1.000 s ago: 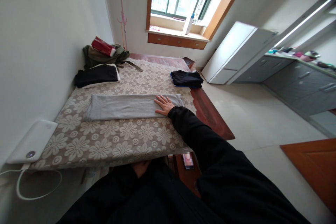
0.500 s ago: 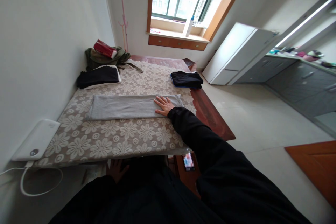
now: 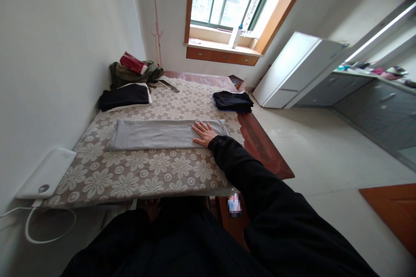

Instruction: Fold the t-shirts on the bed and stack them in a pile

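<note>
A long folded grey cloth lies flat across the flowered tablecloth. My right hand rests palm down near the cloth's right end, fingers spread. Low in the view, under the table's near edge, my left hand is dim and partly hidden by the dark sleeve; its finger pose is unclear. Behind the cloth, a folded black garment on a white one lies at the left, and a stack of folded dark clothes at the right.
A white device with a cable sits at the near left corner by the wall. A red pack lies on a green bag at the back left. Beyond the table stands a white fridge.
My left hand has drawn back, and less of it shows from under the dark sleeve. My right hand stays on the grey cloth. The view has shifted slightly.
</note>
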Available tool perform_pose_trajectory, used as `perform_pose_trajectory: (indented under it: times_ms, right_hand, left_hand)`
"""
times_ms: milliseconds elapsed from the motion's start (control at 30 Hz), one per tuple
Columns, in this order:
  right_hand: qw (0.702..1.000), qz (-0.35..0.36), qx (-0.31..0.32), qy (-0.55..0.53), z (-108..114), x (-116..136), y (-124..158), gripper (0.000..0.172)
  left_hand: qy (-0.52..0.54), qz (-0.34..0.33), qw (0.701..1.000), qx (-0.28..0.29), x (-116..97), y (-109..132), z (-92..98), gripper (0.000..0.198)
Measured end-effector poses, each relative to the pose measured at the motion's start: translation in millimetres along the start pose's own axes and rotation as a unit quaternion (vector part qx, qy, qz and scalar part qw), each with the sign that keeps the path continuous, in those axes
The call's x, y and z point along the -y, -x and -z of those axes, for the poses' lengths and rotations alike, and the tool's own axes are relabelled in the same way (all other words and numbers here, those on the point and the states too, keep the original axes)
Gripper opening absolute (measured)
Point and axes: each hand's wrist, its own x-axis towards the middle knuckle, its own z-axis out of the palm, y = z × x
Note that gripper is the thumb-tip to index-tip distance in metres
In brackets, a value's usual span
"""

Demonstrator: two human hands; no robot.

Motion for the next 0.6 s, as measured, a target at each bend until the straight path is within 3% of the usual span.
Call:
perform_pose_trajectory:
  times_ms: [67, 133, 167, 200, 233, 300, 333, 400, 467, 600]
  right_hand:
    - [1.0, -0.002, 0.006, -0.003, 3.3, -0.6, -0.8, 0.08]
    - [1.0, -0.009, 0.015, -0.006, 8.2, 2.0, -5.4, 0.08]
    - [1.0, -0.012, 0.016, -0.008, 10.7, 5.6, -9.5, 0.078]
    - [1.0, -0.014, 0.011, -0.011, 12.9, 11.0, -14.8, 0.075]
    - [1.0, -0.015, 0.0, -0.016, 14.4, 18.3, -20.7, 0.073]
    - [0.999, -0.013, -0.029, -0.026, 14.5, 35.6, -32.5, 0.071]
    - [0.999, -0.013, -0.035, -0.03, 13.0, 43.5, -36.8, 0.07]
    - [0.999, -0.017, -0.028, -0.03, 8.1, 51.4, -38.9, 0.071]
    - [0.999, -0.038, -0.015, -0.022, 2.6, 43.4, -29.6, 0.071]
    - [0.991, -0.131, -0.02, -0.009, -5.1, -8.8, 12.3, 0.071]
  left_hand:
    - [0.03, -0.054, 0.995, 0.083, -29.1, 20.4, 23.7, 0.073]
    - [0.088, -0.161, 0.97, 0.158, -65.8, 32.7, 62.4, 0.069]
    - [0.115, -0.204, 0.962, 0.14, -85.2, 32.2, 85.9, 0.067]
    - [0.102, -0.228, 0.965, 0.076, -103.6, 26.3, 110.3, 0.065]
    - [0.053, -0.23, 0.971, -0.035, -119.8, 15.1, 134.3, 0.063]
    - [-0.105, -0.15, 0.948, -0.26, -140.7, -18.8, 175.5, 0.061]
    - [-0.128, -0.118, 0.937, -0.302, -144.4, -38.0, 190.8, 0.061]
    - [-0.152, -0.076, 0.927, -0.333, -139.0, -71.2, 209.9, 0.063]
    - [-0.167, -0.051, 0.926, -0.335, -120.0, -89.2, 217.9, 0.066]
    - [-0.187, -0.004, 0.918, -0.349, -62.6, -78.7, 228.2, 0.069]
